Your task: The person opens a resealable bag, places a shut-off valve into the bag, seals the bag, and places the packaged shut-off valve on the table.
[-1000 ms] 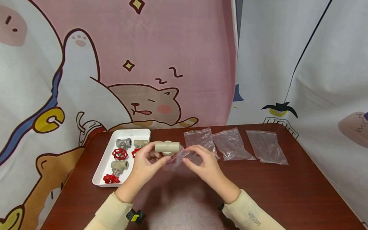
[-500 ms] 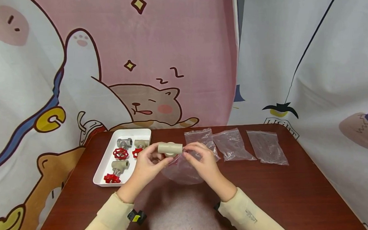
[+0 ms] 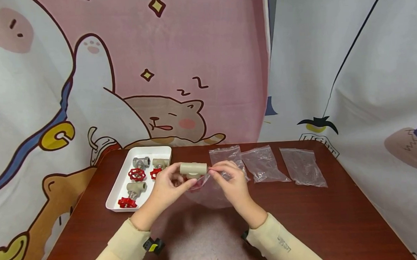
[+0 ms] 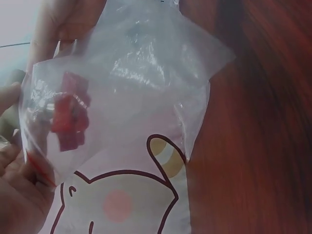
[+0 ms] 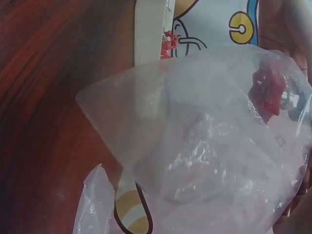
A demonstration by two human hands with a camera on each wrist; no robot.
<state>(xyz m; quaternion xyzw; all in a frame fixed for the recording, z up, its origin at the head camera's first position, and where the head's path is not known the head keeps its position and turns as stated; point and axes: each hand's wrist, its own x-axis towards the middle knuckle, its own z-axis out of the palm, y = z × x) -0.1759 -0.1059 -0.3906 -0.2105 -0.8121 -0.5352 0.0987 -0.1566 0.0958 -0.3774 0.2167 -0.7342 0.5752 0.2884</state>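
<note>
My left hand (image 3: 166,188) grips a valve with a beige tee-shaped body (image 3: 193,168), held level above the table. Below that body, its red handwheel (image 4: 70,112) shows through the film of a clear zip bag (image 3: 213,195). Whether the wheel is inside the bag or behind it, I cannot tell. At the valve's right end, my right hand (image 3: 233,183) pinches the bag's edge between thumb and fingers. The bag hangs loose beneath both hands and fills much of the right wrist view, where the handwheel (image 5: 268,92) also appears.
On the left, a white tray (image 3: 115,200) holds several valves with red handwheels, one metal-bodied (image 3: 141,162) and others beige (image 3: 137,187). Flat clear bags lie at the back right, including a middle one (image 3: 264,164) and a far-right one (image 3: 302,166). The table (image 3: 303,226) is dark reddish wood.
The bag, bunched between the hands a second ago, has dropped open below them. The valve has shifted slightly right, so its end and my right fingertips are closer together.
</note>
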